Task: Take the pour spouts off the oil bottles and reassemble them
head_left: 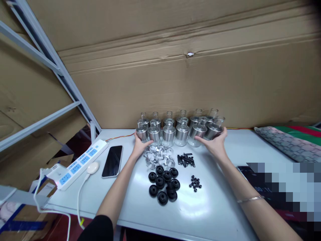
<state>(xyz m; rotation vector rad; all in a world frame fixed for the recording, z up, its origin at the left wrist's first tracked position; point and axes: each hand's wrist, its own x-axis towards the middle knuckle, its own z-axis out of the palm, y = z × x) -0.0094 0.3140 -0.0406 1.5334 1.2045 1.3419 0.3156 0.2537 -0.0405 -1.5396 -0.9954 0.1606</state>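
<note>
Two rows of glass bottles with metallic bands (169, 134) stand at the back of the grey table. My left hand (140, 144) is open, its thumb and fingers spread against the front-left bottle (142, 131). At the other end, my right hand (215, 143) lies open around the rightmost front bottles (213, 130), thumb stretched to the left. Between my forearms are a pile of clear and white parts (159, 156), small black strips (186, 160), round black caps (160, 182) and tiny black rings (195, 183).
A white power strip (81, 162), a round white charger (92, 167) and a phone (112, 161) lie on the left. A dark-screened device (260, 187) is at the right, below a patterned cloth (288, 142). Cardboard (175, 83) rises behind the table.
</note>
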